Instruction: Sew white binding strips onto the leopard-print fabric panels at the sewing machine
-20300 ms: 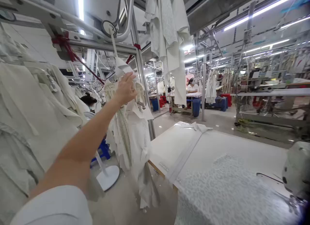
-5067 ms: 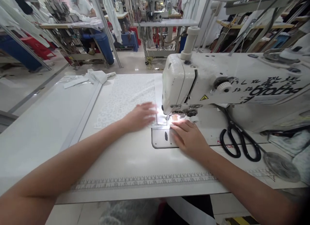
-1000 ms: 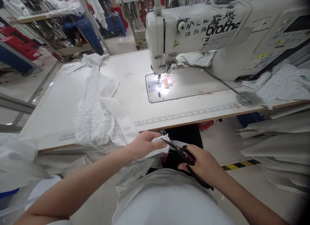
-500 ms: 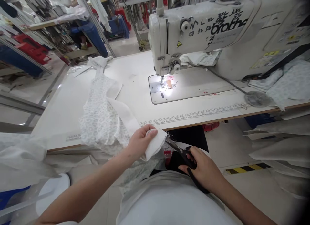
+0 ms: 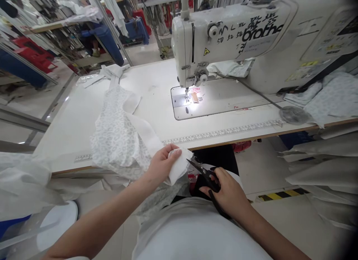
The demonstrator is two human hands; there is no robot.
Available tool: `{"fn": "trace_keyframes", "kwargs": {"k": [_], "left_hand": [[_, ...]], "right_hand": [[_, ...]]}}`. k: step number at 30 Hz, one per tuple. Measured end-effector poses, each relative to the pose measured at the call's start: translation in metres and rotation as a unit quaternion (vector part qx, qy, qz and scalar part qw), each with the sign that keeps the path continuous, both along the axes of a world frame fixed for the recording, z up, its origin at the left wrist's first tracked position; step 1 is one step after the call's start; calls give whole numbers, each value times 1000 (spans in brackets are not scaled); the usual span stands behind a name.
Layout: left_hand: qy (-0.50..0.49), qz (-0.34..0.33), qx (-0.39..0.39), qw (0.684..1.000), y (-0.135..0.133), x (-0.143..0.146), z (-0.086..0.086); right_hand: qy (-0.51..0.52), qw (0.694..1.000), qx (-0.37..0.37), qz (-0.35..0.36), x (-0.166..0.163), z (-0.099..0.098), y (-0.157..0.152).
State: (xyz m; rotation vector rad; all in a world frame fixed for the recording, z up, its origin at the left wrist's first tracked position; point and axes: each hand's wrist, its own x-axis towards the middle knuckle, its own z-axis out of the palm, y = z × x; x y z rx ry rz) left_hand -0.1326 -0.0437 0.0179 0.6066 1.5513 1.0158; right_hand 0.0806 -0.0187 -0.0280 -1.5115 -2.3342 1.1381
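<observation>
At the worktop's [image 5: 153, 75] near edge, the left hand [image 5: 163, 162] pinches a white cloth [image 5: 180, 166], thumb on top. The right hand [image 5: 229, 192], fingers wrapped round the handles, grips black scissors [image 5: 206, 173], tips at the cloth's edge. Patterned fabric [image 5: 116, 131] lies on the worktop's left side, overhanging its near edge; a sewing machine [image 5: 223, 34] stands on its right.

The left hand [image 5: 163, 163] grips white cloth [image 5: 180, 165], the right hand [image 5: 229, 192] scissors [image 5: 206, 174]

I'm counting two hands [image 5: 162, 165], one pair of scissors [image 5: 206, 174], and up close just one sewing machine [image 5: 260, 53], one desk [image 5: 155, 84], one little warning triangle [image 5: 206, 51], one stripy floor tape [image 5: 283, 194].
</observation>
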Motion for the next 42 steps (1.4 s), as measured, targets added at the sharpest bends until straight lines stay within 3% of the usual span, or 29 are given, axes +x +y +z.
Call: {"fn": "trace_keyframes", "kwargs": {"k": [5, 8, 12, 14, 16, 18, 20, 23, 26, 29, 31, 32, 35, 39, 42], "left_hand": [[-8, -16, 7, 1000, -3, 10, -1], [5, -30, 7, 1000, -7, 13, 1], [142, -86, 65, 984, 2, 2, 13], [296, -132, 124, 938, 17, -12, 18], [455, -189, 161, 855, 40, -31, 20], [562, -245, 149, 776, 63, -49, 17], [613, -272, 125, 731, 81, -64, 13], [656, -286, 170, 678, 94, -73, 9], [690, -324, 198, 616, 92, -70, 12], [684, -340, 154, 627, 81, -61, 19], [673, -343, 120, 644, 73, -54, 23], [674, -342, 104, 647, 71, -51, 24], [684, -319, 86, 651, 73, -48, 20], [635, -200, 126, 735, 87, -55, 8], [530, -120, 165, 823, 85, -53, 6]], "right_hand": [[23, 1000, 10, -6, -7, -2, 0], [48, 998, -42, -5, -7, -7, -2], [91, 993, -68, -22, -3, -4, 0], [81, 996, -31, -35, -2, 5, 10], [60, 997, 31, -41, 0, 17, 30], [30, 993, 107, -38, 3, 28, 60], [-14, 983, 181, -24, 7, 34, 99], [-101, 952, 288, -22, 12, 34, 155], [-106, 909, 402, -22, 6, 31, 176], [34, 913, 391, 111, -17, 32, 149], [145, 913, 288, 250, -34, 34, 118], [200, 906, 243, 284, -41, 34, 104], [287, 893, 204, 281, -56, 31, 76], [237, 873, 267, 333, -59, 19, 68], [229, 878, 251, 337, -54, 17, 67]]}}
